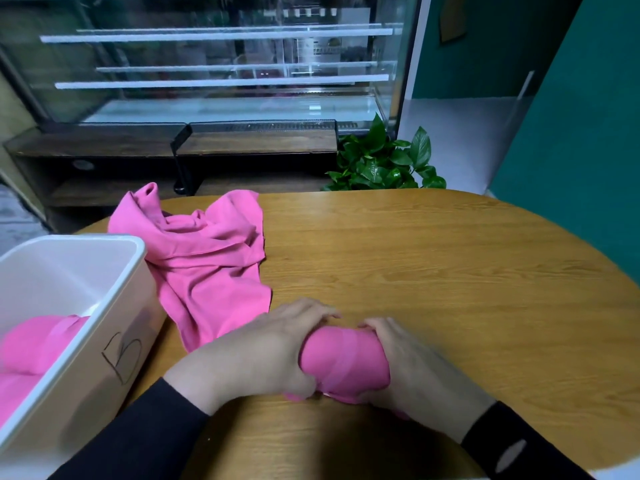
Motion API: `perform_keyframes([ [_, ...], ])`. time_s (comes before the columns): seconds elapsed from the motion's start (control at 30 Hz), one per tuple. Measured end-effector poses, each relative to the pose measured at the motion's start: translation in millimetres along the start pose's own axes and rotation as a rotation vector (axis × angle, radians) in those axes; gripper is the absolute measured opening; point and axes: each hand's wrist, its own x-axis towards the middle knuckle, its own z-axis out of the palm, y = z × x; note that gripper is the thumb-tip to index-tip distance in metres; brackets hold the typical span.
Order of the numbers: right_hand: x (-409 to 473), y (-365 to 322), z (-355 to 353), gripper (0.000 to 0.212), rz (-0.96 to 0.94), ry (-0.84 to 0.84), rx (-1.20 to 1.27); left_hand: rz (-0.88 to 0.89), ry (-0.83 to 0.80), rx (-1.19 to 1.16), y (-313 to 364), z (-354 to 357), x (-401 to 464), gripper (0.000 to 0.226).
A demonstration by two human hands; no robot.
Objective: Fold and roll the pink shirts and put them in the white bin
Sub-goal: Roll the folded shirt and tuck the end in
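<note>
A rolled pink shirt [343, 363] lies on the wooden table [450, 278] near its front edge. My left hand [263, 351] grips the roll's left end and my right hand [412, 362] grips its right end, fingers curled over the top. A loose, crumpled pink shirt [204, 258] lies spread on the table to the left, behind my left hand. The white bin [114, 327] stands at the left edge, marked with a handwritten "B" on its side. Pink fabric [31, 355] lies inside it at the bottom.
A green leafy plant [384, 161] stands beyond the table's far edge. Behind it is a glass display case [221, 71] on a dark wooden stand. A teal wall rises at the right.
</note>
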Motion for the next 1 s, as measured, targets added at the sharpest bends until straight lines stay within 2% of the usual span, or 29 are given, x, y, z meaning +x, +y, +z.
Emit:
perform_keyframes([
  [0.1, -4, 8, 3, 0.088, -0.023, -0.026, 0.012, 0.010, 0.100, 0.052, -4, 11, -1, 0.096],
  [0.2, -8, 19, 3, 0.077, 0.003, -0.004, 0.048, -0.016, 0.280, -0.260, -20, 34, -8, 0.088],
  [0.3, -11, 19, -1, 0.080, 0.005, -0.040, 0.056, -0.177, 0.454, -0.606, -22, 54, -20, 0.100],
  [0.4, -13, 10, -25, 0.106, 0.061, -0.254, 0.089, -0.234, 0.457, -0.674, -19, 63, -22, 0.100],
  [0.43, -12, 6, -35, 0.108, 0.077, -0.286, 0.107, -0.229, 0.460, -0.680, -19, 63, -22, 0.098],
  [0.5, -7, -6, -48, 0.102, 0.076, -0.242, 0.104, -0.218, 0.465, -0.731, -20, 64, -23, 0.093],
  [0.57, 2, -24, -50, 0.105, 0.050, -0.203, 0.044, -0.211, 0.453, -0.804, -17, 63, -26, 0.090],
  [0.63, 13, -45, -46, 0.111, -0.002, -0.265, -0.020, -0.199, 0.472, -0.881, -11, 60, -30, 0.087],
  [0.73, 26, -67, -42, 0.095, -0.061, -0.329, -0.121, -0.215, 0.506, -0.958, -5, 52, -43, 0.085],
  [0.8, 21, -66, -55, 0.085, -0.048, -0.319, -0.091, -0.178, 0.535, -0.900, -1, 52, -45, 0.071],
  [0.83, 25, -77, -62, 0.082, -0.055, -0.313, -0.056, -0.175, 0.626, -0.820, -10, 51, -56, 0.057],
  [0.9, 24, -96, -83, 0.077, -0.026, -0.193, 0.022, -0.198, 0.814, -0.627, -23, 53, -67, 0.031],
  [0.97, 27, -126, -99, 0.075, -0.060, -0.052, 0.067, -0.237, 0.958, -0.366, -42, 53, -80, 0.026],
  [1.0, 32, -145, -104, 0.075, -0.109, 0.006, 0.090, -0.258, 0.969, -0.255, -50, 50, -84, 0.025],
])
